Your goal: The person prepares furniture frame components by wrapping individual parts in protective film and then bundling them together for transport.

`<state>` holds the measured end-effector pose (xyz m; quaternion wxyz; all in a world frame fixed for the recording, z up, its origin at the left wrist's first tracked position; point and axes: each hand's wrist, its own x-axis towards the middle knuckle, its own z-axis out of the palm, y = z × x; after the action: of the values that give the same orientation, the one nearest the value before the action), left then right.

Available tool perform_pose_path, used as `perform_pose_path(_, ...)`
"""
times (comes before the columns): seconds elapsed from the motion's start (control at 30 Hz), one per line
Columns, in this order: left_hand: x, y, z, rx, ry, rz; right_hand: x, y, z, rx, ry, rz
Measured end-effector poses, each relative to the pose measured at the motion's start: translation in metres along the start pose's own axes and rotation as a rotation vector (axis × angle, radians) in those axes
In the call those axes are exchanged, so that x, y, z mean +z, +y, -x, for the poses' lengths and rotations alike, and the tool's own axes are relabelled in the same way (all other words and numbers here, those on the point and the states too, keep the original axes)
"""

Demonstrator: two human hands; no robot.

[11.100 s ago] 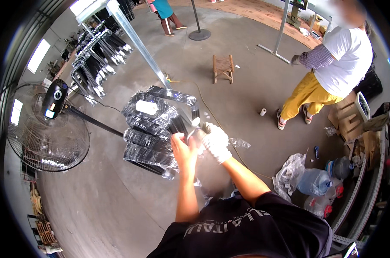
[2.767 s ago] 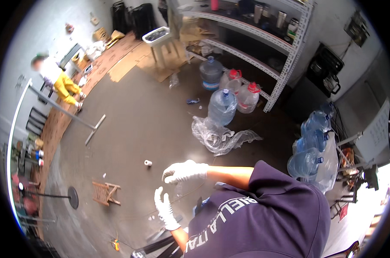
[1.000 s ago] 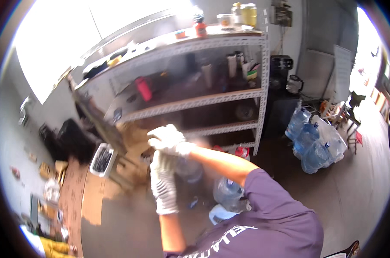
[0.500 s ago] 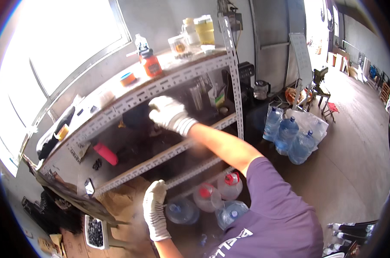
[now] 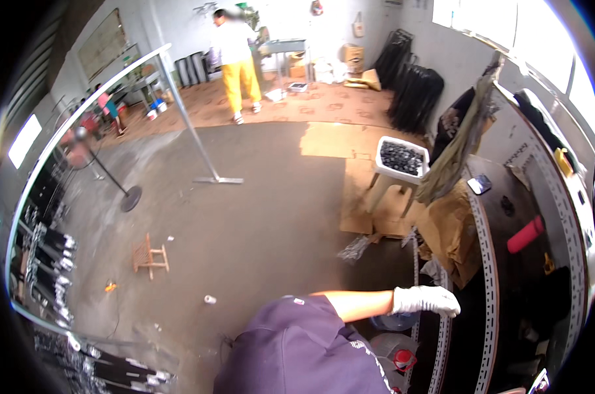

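My left hand (image 5: 430,301), in a white knit glove with a striped cuff, reaches out to the right at the front of a metal shelving unit. It is above a white perforated shelf rail (image 5: 442,354); whether it touches the rail I cannot tell. Its back is toward me and hides the fingers, and nothing shows sticking out of it. Below the arm are a blue water jug (image 5: 396,322) and a clear jug with a red cap (image 5: 404,359). Farther in on the shelf lie a pink bottle (image 5: 525,235) and a phone (image 5: 479,184). My right hand is out of view.
A white tub of black pieces (image 5: 402,159) sits on a stool beside crumpled brown paper (image 5: 450,230). A metal rack frame (image 5: 189,125), a fan stand (image 5: 113,177) and a small wooden stool (image 5: 150,256) stand to the left. A person in yellow trousers (image 5: 240,82) stands far off.
My view has swung left from the shelf to the open workshop floor. My right hand, formerly over the shelf, has left the picture. My left hand now appears farther right.
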<state>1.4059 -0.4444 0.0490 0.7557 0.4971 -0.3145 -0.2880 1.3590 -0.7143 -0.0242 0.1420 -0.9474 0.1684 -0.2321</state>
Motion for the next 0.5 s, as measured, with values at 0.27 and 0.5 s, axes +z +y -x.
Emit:
perform_pose_path(0.27, -0.083, 0.001, 0.107, 0.023, 0.365, 0.103, 0.103, -0.065, 0.053, -0.004, -0.386, -0.101)
perform_pose_path(0.5, -0.099, 0.018, 0.226, 0.016, 0.509, 0.154, 0.136, -0.161, 0.078, 0.038, -0.349, -0.195)
